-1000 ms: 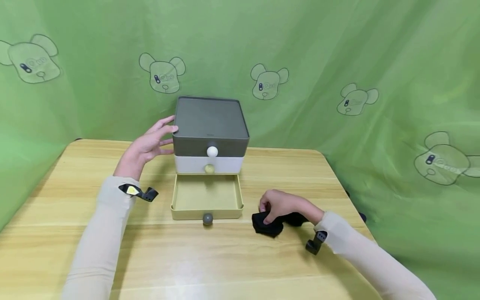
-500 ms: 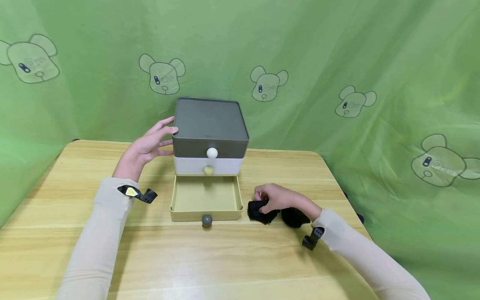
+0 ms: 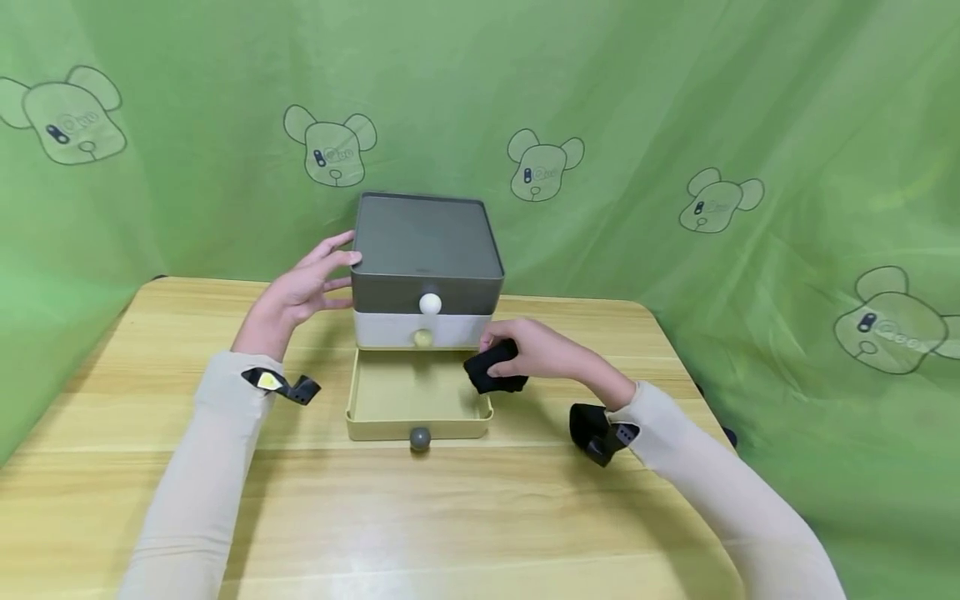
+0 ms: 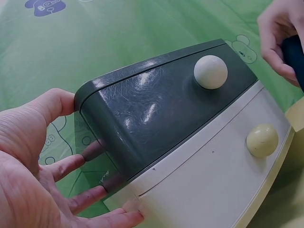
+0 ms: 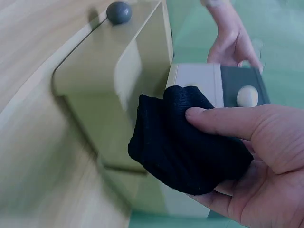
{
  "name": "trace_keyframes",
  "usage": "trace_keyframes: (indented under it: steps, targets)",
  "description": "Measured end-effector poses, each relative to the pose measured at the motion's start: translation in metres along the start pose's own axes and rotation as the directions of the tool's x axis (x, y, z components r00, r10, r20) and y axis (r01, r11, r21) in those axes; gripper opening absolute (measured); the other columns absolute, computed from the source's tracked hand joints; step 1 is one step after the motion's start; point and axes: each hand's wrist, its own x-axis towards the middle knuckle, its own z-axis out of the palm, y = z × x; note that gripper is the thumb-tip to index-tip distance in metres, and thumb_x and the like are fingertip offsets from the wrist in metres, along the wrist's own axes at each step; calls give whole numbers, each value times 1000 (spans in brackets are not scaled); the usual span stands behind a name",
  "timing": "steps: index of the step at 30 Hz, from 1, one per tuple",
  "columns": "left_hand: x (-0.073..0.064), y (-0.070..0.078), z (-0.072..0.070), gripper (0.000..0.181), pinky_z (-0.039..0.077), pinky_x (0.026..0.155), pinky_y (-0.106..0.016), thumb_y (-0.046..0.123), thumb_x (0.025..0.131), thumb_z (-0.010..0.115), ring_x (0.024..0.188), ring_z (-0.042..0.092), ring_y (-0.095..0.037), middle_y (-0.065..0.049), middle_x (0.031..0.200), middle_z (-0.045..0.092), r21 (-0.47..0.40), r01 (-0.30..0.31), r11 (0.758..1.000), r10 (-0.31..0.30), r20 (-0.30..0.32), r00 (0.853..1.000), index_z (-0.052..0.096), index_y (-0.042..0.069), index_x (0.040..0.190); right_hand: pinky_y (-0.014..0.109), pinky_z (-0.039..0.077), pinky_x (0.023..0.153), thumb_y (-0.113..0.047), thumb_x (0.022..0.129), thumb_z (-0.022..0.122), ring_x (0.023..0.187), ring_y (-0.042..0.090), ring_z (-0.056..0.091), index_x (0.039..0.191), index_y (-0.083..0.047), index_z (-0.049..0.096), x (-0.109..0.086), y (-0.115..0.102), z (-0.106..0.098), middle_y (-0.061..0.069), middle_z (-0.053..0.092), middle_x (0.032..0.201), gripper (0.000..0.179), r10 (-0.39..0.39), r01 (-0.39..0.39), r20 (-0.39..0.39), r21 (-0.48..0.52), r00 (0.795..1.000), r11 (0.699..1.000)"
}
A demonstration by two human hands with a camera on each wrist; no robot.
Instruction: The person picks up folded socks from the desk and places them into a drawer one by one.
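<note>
My right hand [image 3: 536,348] pinches a folded black sock [image 5: 183,142], ribbed in its knit, between thumb and fingers. It holds the sock above the right wall of the pulled-out yellow bottom drawer [image 3: 416,428]. Spread and nearly straight, the fingers of my left hand [image 3: 300,287] lie against the left side of the small drawer cabinet [image 3: 427,237], the thumb at its top edge. The cabinet has a dark grey top drawer [image 4: 156,99] with a white knob and a white middle drawer [image 4: 204,175] with a yellow knob. A grey knob [image 5: 118,13] sits on the yellow drawer's front.
A second black cloth piece [image 3: 581,423] lies on the wooden table [image 3: 450,517] under my right wrist, partly hidden by the wrist camera mount. Behind the table hangs a green curtain [image 3: 442,75] with bear drawings.
My right hand has lifted the sock off the table and carried it left and away from me to the drawer's right wall. The left hand stays on the cabinet.
</note>
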Motion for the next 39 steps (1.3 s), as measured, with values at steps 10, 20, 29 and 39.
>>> trace_keyframes:
  steps: [10, 20, 29, 39]
  targets:
    - [1, 1, 0, 74, 23, 124, -63, 28, 104, 55, 155, 14, -42, -6, 173, -1, 2, -10, 1000, 10, -1, 1000, 12, 34, 164, 32, 53, 84, -15, 89, 79, 93, 16, 62, 114, -9, 70, 32, -46, 10, 4, 74, 108, 27, -67, 72, -77, 61, 995, 996]
    - [2, 0, 2, 74, 23, 124, -61, 28, 104, 53, 155, 14, -41, -4, 173, 0, 6, -1, 1000, 1, 8, 1000, 10, 35, 164, 40, 48, 112, -5, 102, 58, 134, 26, 57, 140, -1, 57, 53, -67, 39, 14, 62, 141, 39, -110, 110, 19, -5, 994, 994]
    - [1, -1, 0, 74, 23, 124, -62, 28, 104, 53, 155, 14, -41, -5, 173, 1, 8, -4, 1000, 3, 10, 1000, 10, 34, 164, 41, 47, 113, -5, 102, 59, 136, 27, 55, 141, 0, 57, 73, -69, 71, 14, 61, 143, 40, -51, 50, 36, 14, 998, 999]
    - [2, -1, -1, 73, 24, 124, -61, 28, 104, 53, 155, 17, -40, -5, 172, 4, -3, -1, 1000, 1, -2, 1000, 12, 35, 164, 41, 51, 108, -2, 98, 63, 127, 29, 61, 131, 0, 61, 91, -66, 97, 16, 66, 134, 33, 7, -7, 4, 67, 1000, 998]
